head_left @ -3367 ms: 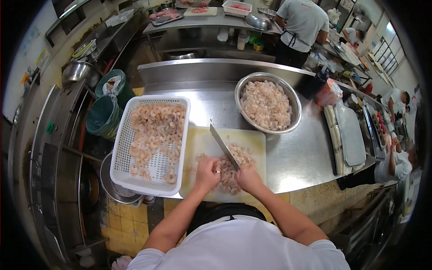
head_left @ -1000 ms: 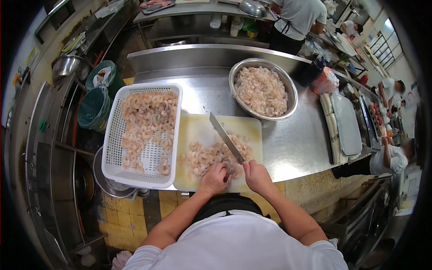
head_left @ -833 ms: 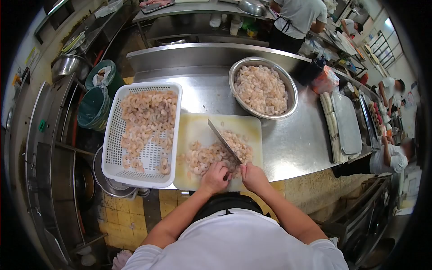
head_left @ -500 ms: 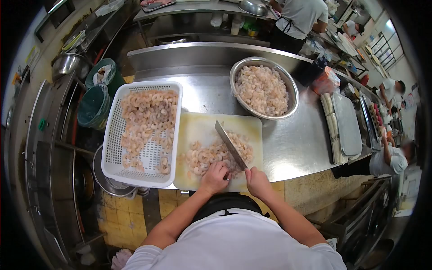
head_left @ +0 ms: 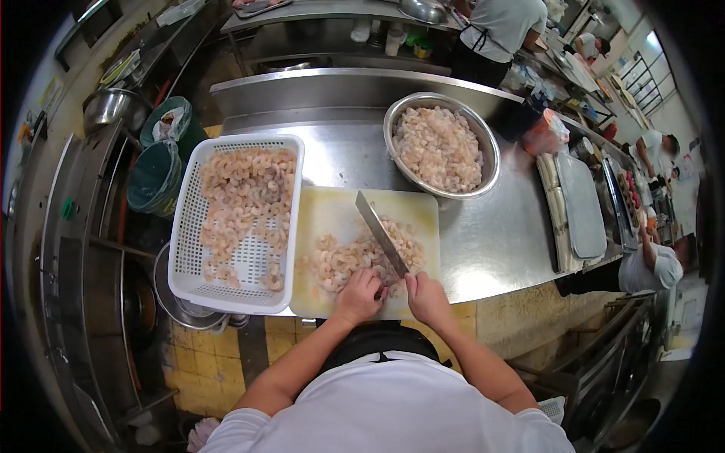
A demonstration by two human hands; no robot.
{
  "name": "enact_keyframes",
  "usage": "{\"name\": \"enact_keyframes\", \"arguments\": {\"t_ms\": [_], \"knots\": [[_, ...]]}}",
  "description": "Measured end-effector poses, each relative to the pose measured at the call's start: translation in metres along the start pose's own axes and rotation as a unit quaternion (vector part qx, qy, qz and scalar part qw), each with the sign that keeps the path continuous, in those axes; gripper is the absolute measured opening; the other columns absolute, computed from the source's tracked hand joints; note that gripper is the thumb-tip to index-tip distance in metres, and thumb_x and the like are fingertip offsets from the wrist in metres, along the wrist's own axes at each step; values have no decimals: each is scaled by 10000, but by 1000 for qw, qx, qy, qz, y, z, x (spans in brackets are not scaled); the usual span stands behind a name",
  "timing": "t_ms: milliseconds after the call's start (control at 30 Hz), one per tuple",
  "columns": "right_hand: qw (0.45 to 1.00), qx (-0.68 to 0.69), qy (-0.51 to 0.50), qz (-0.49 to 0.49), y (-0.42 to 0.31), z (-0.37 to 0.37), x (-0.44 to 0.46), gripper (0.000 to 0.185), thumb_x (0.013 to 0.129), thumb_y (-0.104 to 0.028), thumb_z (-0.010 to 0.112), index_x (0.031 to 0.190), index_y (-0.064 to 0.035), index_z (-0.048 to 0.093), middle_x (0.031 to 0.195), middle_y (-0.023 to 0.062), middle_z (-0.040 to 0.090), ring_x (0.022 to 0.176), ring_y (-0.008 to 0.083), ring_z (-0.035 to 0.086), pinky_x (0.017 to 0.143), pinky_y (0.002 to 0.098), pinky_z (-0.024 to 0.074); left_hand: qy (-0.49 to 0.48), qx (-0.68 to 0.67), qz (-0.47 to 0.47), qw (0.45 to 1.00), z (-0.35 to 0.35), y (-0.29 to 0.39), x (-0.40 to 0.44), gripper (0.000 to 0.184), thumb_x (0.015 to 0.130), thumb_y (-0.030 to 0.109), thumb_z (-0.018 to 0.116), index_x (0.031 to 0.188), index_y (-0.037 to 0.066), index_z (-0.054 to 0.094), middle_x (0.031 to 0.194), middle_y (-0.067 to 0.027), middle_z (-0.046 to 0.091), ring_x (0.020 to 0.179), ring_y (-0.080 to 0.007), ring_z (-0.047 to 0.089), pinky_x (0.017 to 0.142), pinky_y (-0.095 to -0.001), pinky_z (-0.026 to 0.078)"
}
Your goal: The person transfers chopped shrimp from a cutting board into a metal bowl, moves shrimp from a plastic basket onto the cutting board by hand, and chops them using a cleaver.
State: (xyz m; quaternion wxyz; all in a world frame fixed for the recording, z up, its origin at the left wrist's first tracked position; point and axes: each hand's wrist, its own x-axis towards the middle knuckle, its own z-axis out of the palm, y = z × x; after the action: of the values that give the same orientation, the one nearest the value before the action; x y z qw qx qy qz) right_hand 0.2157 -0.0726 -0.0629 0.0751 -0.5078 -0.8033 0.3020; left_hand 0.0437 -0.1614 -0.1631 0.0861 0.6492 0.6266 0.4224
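Observation:
A knife point(head_left: 382, 235) with a broad blade is gripped in my right hand point(head_left: 427, 299), its tip pointing away and to the left over the cutting board point(head_left: 411, 202). My left hand point(head_left: 361, 295) rests with curled fingers on the peeled shrimp point(head_left: 337, 264) at the near side of the board, just left of the blade. Whether those fingers pinch a single shrimp is hidden. More shrimp pieces point(head_left: 408, 243) lie to the right of the blade.
A white perforated basket point(head_left: 178, 260) holding shrimp stands left of the board. Behind it, to the right, sits a steel bowl point(head_left: 495, 166) heaped with shrimp. Trays point(head_left: 581, 204) lie on the right of the steel table point(head_left: 483, 249). Other people point(head_left: 502, 30) work farther off.
My right hand and the knife have shifted slightly left and away from me. My left hand stays at the shrimp with its fingers curled.

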Motion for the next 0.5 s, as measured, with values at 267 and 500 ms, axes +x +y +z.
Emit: {"name": "enact_keyframes", "arguments": {"t_ms": [267,500], "knots": [[999,-18,23,23,30,-13,-6,386,1099,-318,533,934,24,600,789,346,650,795,575,637,695,638,486,13,5,5,1000,1,-1,1,200,755,89,790,856,57,620,1057,-138,629,1003,-348,626,888,-439,541],[999,-13,35,21,19,-46,-1,420,1100,-335,527,914,34,605,783,352,643,786,581,631,691,637,487,16,8,12,1000,5,-2,2,202,751,87,789,849,61,614,1044,-130,631,992,-344,632,875,-439,545]]}}
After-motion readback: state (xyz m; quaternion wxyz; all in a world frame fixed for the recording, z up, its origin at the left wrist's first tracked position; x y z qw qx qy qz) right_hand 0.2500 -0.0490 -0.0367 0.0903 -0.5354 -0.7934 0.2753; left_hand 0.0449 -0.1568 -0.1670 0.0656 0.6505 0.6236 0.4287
